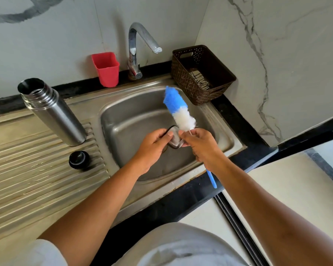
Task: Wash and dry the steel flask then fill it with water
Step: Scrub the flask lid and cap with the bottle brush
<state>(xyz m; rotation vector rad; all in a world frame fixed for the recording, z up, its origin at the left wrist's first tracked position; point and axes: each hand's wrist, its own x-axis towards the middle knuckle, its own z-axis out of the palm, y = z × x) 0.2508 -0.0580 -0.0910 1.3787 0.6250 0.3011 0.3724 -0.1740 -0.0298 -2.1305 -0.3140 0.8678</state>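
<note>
Left hand (152, 144): fingers curled round a cup (174, 140), seemingly steel, over the sink (211, 121).
Right hand (200, 145): fingers grip brush (178, 110) (bristles up).
Flask (54, 114): open, on drainboard (37, 169).

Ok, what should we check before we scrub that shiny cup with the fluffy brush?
1. Brush gripped by right hand: ok.
2. Flask cap held by left hand over the sink: ok.
3. Flask upright and open on the drainboard: ok.
4. Stopper off, lying beside the flask: ok.
5. Water running from the tap: not ok, none visible.
6. Soap on the brush: cannot tell.
</note>
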